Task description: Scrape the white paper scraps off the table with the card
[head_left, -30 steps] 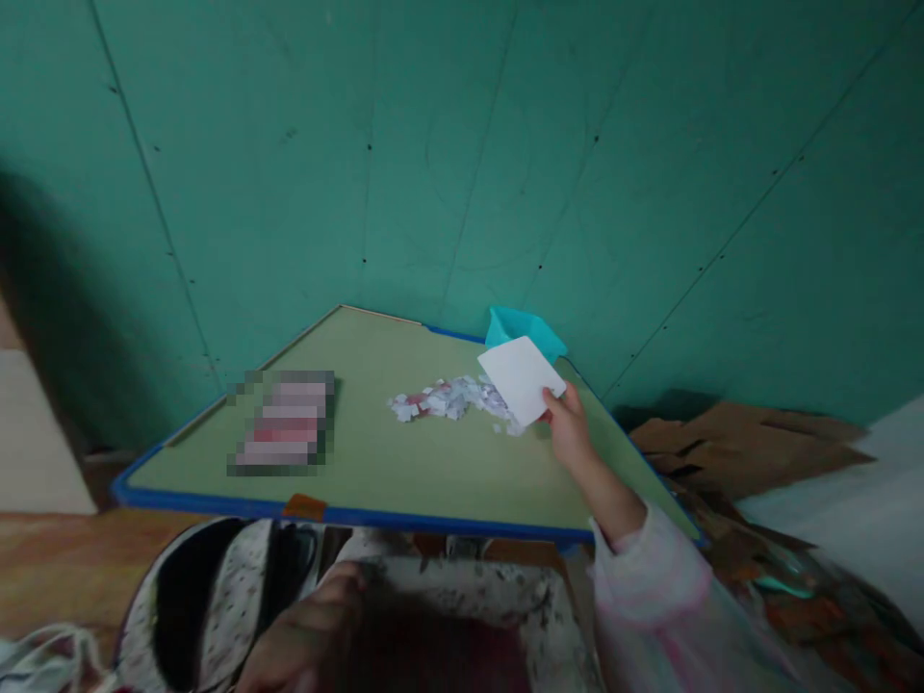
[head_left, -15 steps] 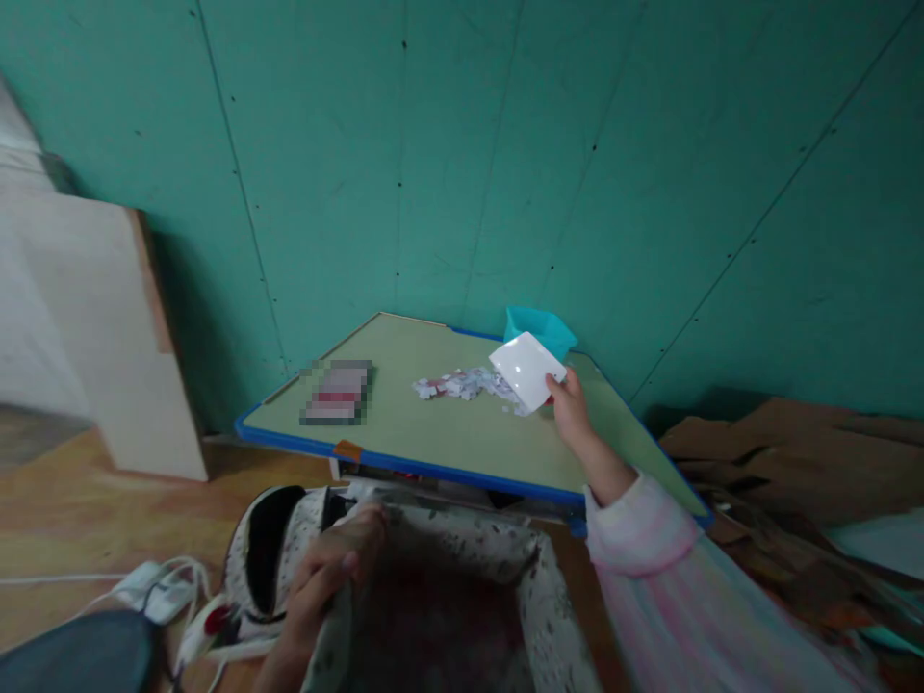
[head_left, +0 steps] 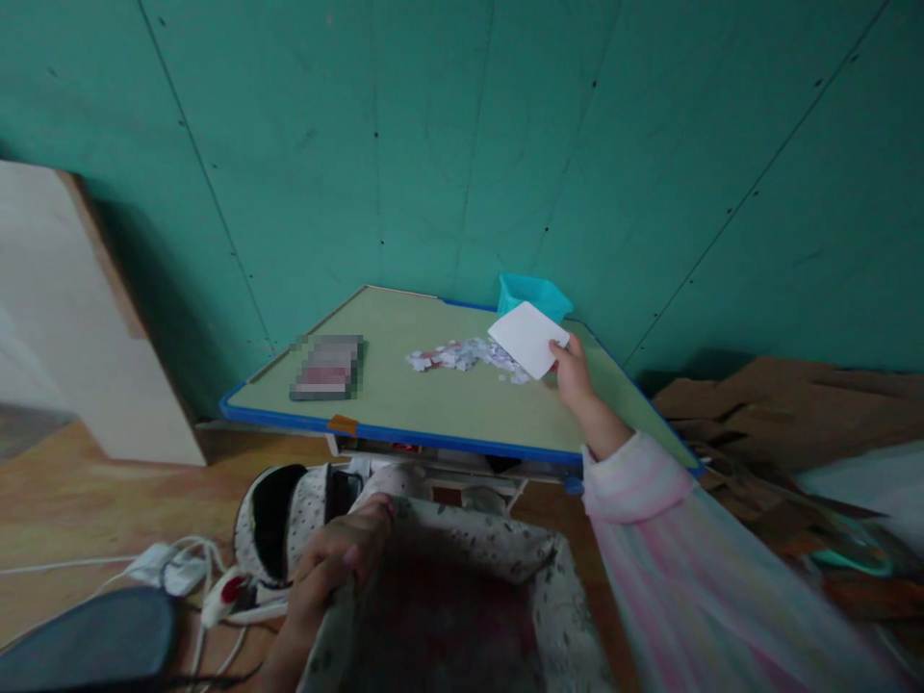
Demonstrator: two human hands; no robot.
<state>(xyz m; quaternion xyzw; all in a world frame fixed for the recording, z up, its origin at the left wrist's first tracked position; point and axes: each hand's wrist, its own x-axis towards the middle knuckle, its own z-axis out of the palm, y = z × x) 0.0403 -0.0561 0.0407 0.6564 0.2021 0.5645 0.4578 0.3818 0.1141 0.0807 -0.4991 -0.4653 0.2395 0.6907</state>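
Your right sleeve (head_left: 711,577) is loose, whitish with soft pink and pale bluish streaks, ending in a broad, band-like cuff (head_left: 633,481). Your right hand (head_left: 576,375) and left hand (head_left: 345,551) are bare.

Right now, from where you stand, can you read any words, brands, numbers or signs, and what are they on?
None that I can read.
White card: no print shows on its visible side.
Pixelated rectangular item on the table: too blurred to read.
Paper scraps: too small to tell.
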